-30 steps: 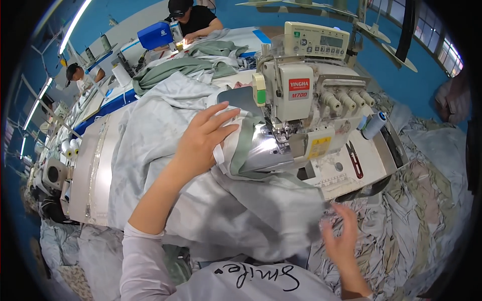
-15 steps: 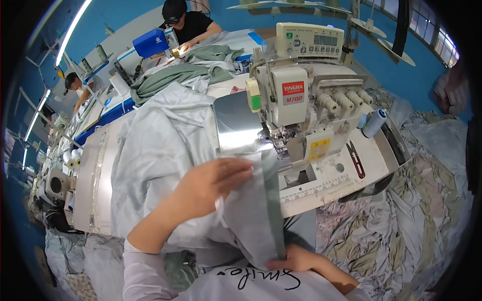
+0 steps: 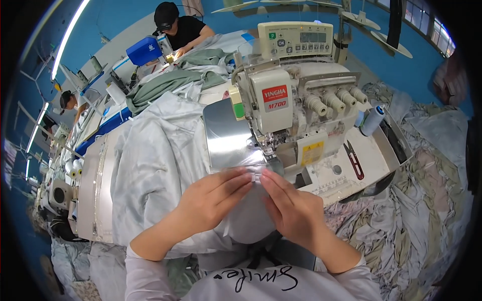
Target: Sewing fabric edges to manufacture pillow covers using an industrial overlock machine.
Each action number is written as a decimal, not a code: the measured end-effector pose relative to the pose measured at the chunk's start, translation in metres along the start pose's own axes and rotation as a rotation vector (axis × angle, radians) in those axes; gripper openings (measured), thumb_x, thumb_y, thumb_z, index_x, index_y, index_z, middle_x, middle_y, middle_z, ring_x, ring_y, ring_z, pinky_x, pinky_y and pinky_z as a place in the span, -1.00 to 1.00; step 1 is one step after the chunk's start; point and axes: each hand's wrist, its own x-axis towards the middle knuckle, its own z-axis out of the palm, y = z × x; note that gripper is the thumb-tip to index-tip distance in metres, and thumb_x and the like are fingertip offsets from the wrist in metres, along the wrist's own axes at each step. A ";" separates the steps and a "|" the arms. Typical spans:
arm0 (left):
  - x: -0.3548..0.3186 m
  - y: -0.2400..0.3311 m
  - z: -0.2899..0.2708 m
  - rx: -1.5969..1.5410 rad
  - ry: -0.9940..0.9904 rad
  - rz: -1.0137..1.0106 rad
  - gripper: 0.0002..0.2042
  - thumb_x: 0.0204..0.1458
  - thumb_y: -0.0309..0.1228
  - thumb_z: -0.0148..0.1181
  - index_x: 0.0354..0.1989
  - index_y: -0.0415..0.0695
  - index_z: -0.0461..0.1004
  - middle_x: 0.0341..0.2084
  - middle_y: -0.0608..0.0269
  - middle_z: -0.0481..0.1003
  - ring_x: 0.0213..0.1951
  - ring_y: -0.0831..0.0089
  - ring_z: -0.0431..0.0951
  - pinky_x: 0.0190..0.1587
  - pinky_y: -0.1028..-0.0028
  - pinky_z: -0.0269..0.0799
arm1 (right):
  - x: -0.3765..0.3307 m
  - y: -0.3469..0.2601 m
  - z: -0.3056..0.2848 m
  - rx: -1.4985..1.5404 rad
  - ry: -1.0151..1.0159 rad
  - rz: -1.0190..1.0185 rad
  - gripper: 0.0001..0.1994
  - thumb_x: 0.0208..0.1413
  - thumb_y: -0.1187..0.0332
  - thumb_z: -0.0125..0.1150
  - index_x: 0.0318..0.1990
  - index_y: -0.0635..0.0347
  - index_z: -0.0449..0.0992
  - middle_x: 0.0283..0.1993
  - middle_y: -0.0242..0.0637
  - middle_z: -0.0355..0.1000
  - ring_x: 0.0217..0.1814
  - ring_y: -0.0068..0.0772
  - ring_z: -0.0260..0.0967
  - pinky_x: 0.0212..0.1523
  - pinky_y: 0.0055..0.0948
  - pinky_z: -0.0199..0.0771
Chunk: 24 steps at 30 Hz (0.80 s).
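Note:
Both my hands meet at the edge of a pale grey-white cloth (image 3: pixel 160 150), just in front of the needle area of an overlock sewing machine (image 3: pixel 271 95). My left hand (image 3: pixel 208 198) comes in from the left, its fingertips pressed together on the cloth edge. Opposite it, my right hand (image 3: pixel 296 210) pinches the same edge with thumb and fingers. The fingertips almost touch, next to the presser foot (image 3: pixel 271 160) and the shiny metal plate (image 3: pixel 228 135). The cloth hangs below my hands toward my lap and spreads over the table on the left.
Red-handled thread snips (image 3: pixel 355 165) and a thread cone (image 3: pixel 373 121) lie right of the machine. Heaped cloth (image 3: pixel 401 226) fills the right side. Green cloth (image 3: pixel 165 88) lies beyond the table, where a person in black (image 3: pixel 186 32) works at another sewing machine.
My right hand has risen from near my lap to join the left at the cloth edge. The left hand's fingers have closed on the cloth. The green strip along the edge no longer shows.

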 end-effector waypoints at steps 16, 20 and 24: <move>0.021 0.018 0.010 -0.031 -0.117 -0.213 -0.53 -0.26 -0.57 0.07 -0.03 -0.27 0.34 -0.02 0.18 0.30 0.03 0.26 0.34 -0.01 0.39 0.36 | -0.019 0.010 0.001 0.640 0.157 0.715 -0.60 -0.02 0.53 0.14 0.01 0.25 0.22 -0.19 -0.28 0.41 -0.59 -0.70 0.30 -0.64 -0.69 0.27; 0.023 0.020 0.012 -0.059 -0.065 -0.230 -0.44 -0.46 -0.65 0.11 -0.07 -0.27 0.38 -0.04 0.14 0.34 0.02 0.21 0.37 -0.03 0.37 0.39 | -0.025 0.007 0.008 1.181 -0.044 0.937 -0.59 0.00 0.48 0.17 0.01 0.25 0.19 -0.34 -0.36 0.42 -0.66 -0.71 0.25 -0.68 -0.72 0.21; 0.025 0.020 0.012 -0.079 -0.057 -0.235 -0.44 -0.47 -0.66 0.11 -0.08 -0.27 0.38 -0.05 0.13 0.35 0.01 0.20 0.38 -0.03 0.37 0.40 | -0.023 0.015 0.010 1.274 -0.180 0.982 -0.83 0.03 0.41 0.18 -0.24 0.24 0.41 -0.60 -0.48 0.36 -0.69 -0.71 0.23 -0.70 -0.71 0.19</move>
